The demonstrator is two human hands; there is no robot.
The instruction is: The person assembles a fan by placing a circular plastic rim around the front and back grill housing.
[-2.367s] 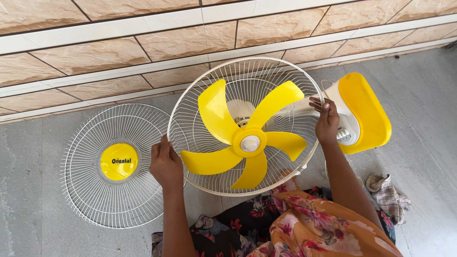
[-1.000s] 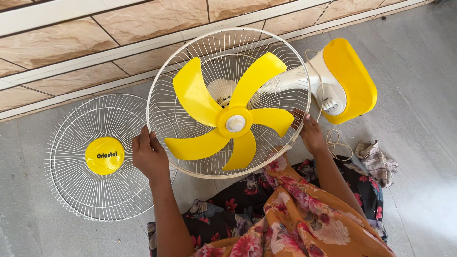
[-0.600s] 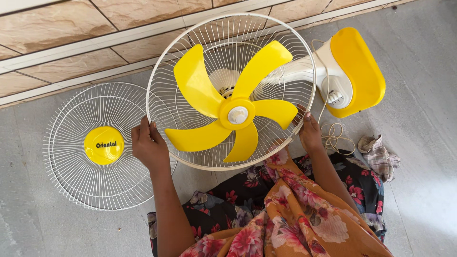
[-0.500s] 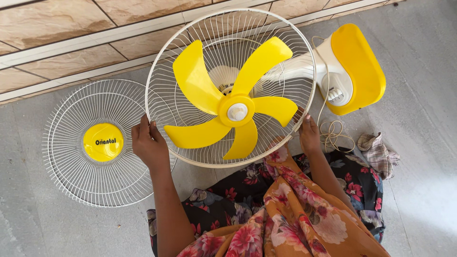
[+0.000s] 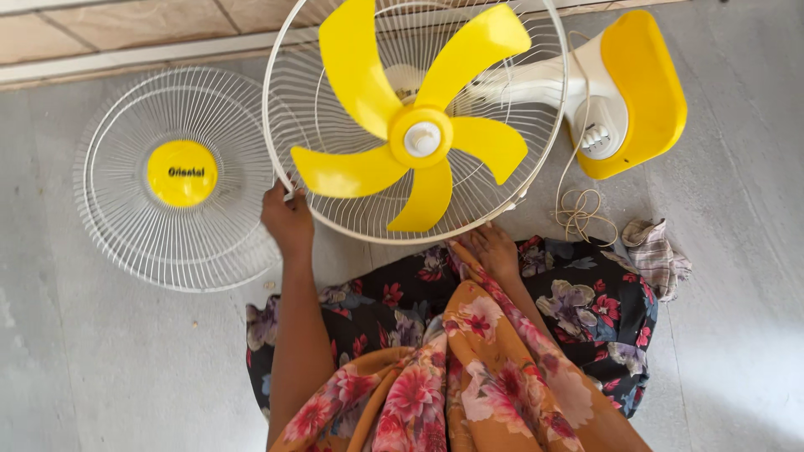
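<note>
On the grey concrete floor [image 5: 100, 368] in front of your lap lies a fan on its back, its rear wire guard [image 5: 536, 100] facing up with five yellow blades [image 5: 360, 75] spread around a yellow hub with a white cap [image 5: 422, 139]. Your left hand [image 5: 287, 219] is clenched on the lower left rim of that guard, fingers wrapped over the wire. Your right hand [image 5: 492, 249] sits at the guard's lower edge, just below the rim, resting against your floral skirt [image 5: 469, 351]; whether it grips the rim or only touches it cannot be told from this angle.

To the right of the guard, the fan's white neck leads to a yellow and white base [image 5: 636, 92] with a control knob on its white face. A thin pale power cord [image 5: 584, 216] lies loosely coiled on the floor just below the base, and a crumpled checked cloth [image 5: 657, 255] lies near it, beside your skirt.

To the left, a detached white front grille [image 5: 142, 243] lies flat on the floor with a round yellow badge at its centre, its right edge tucked just under the rear guard near your left hand. Along the top runs a tiled wall [image 5: 126, 29].
</note>
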